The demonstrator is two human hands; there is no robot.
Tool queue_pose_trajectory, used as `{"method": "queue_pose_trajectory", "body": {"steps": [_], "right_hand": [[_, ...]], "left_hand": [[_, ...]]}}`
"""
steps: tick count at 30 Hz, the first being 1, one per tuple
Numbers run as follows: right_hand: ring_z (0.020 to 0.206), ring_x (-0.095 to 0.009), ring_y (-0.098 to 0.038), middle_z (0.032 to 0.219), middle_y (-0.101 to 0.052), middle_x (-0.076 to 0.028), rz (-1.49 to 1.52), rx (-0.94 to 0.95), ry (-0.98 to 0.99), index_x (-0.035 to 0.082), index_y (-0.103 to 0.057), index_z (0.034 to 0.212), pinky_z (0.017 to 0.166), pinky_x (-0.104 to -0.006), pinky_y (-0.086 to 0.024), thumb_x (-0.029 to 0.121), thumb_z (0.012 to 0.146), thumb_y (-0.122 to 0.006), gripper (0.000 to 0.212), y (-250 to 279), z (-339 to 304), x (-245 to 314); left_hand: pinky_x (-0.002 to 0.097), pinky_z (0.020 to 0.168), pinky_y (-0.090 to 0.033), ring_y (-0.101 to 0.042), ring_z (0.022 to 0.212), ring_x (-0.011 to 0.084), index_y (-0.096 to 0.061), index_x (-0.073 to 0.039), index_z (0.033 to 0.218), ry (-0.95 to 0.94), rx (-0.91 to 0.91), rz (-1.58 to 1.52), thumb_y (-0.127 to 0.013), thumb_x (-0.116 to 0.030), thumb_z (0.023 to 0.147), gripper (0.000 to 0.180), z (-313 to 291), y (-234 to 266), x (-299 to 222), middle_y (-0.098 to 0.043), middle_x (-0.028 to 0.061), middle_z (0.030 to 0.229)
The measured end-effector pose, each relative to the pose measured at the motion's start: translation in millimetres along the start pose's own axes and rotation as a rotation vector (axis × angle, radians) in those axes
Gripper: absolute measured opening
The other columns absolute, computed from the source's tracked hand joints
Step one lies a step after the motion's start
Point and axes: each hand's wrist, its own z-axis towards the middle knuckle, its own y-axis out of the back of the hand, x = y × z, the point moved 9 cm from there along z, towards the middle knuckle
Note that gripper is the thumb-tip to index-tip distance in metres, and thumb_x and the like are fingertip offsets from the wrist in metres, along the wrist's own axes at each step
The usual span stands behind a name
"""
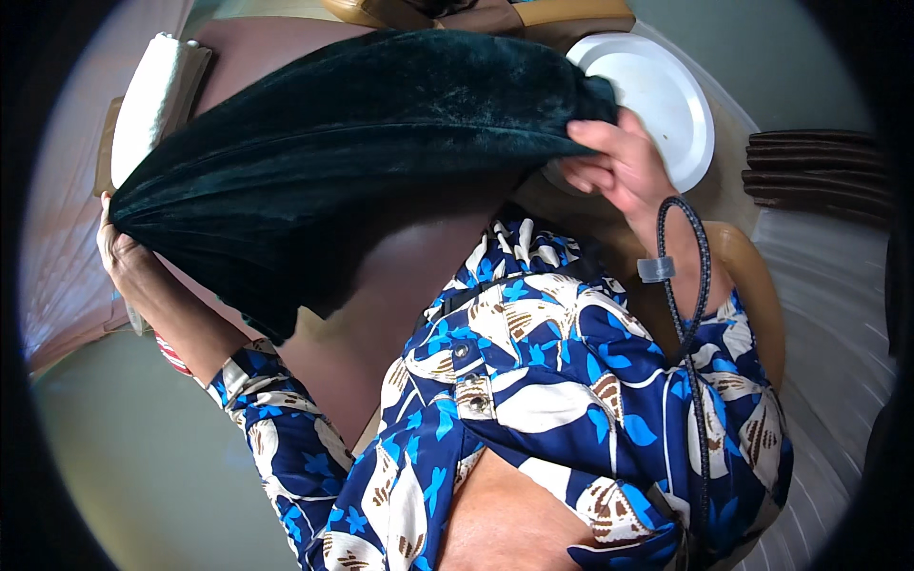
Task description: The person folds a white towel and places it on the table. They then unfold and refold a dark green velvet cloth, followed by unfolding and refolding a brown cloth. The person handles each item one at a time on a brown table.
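Flowered clothing (552, 404) lies nearest, with left hand (118, 246) and right hand (625, 164) closed on opposite ends of green cloth (367, 124), spread but seemingly not laid flat.

The head view (wide fisheye) looks down.

Dark green velvet cloth (381, 109) — lower folds lost in shadow. Left hand (119, 246), at the cloth's left end: fingers mostly hidden behind it. White round-rimmed tray (681, 100), beyond the cloth's right end: partly covered by cloth and right hand (624, 162); specks on it too small to identify. Red-and-white striped item (169, 353), below the cloth's left end: mostly behind the left forearm (195, 309) — kind unclear. Tan smooth-edged furniture piece (576, 13), above the cloth: cut by the upper edge.
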Motion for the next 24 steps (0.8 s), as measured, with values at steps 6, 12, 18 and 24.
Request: {"method": "queue_pose_trajectory", "body": {"steps": [6,12,18,24], "right_hand": [[0.100,-0.022,-0.048,0.103,-0.054,-0.008,0.011,-0.111,0.084,0.005,-0.047,0.109,0.088,-0.0363,-0.040,0.011,0.057,-0.067,0.056,5,0,-28],[0.109,-0.026,-0.042,0.114,-0.049,-0.007,0.502,0.136,-0.036,0.011,-0.043,0.116,0.095,-0.0429,-0.031,0.032,0.054,-0.076,0.074,-37,33,-68],[0.103,-0.028,-0.049,0.114,-0.050,-0.011,0.301,0.375,-0.143,0.007,-0.039,0.120,0.092,-0.0443,-0.034,0.028,0.060,-0.071,0.071,-52,35,-65],[0.107,-0.022,-0.045,0.113,-0.049,-0.012,-1.212,0.038,0.252,0.004,-0.047,0.112,0.091,-0.0326,-0.037,0.015,0.075,-0.059,0.040,-17,41,-103]], "left_hand": [[0.0314,0.070,-0.048,-0.058,0.073,0.0198,-0.055,-0.005,0.100,-0.471,-0.313,0.335,-0.055,-0.018,0.080,0.023,-83,-48,-15,-0.059,0.0089,0.085],[0.0265,0.073,-0.045,-0.055,0.081,0.0161,-0.053,-0.003,0.105,-0.614,-0.336,0.410,-0.055,-0.017,0.080,0.029,-122,-97,-7,-0.057,0.0073,0.092],[0.0314,0.076,-0.047,-0.056,0.082,0.0205,-0.047,-0.003,0.111,-0.554,-0.254,0.318,-0.053,-0.016,0.081,0.033,-73,-25,-22,-0.057,0.0093,0.094],[0.0345,0.071,-0.049,-0.057,0.079,0.0225,-0.049,-0.007,0.107,-0.389,-0.137,0.259,-0.052,-0.019,0.082,0.027,-79,-51,-3,-0.058,0.0096,0.089]]}}
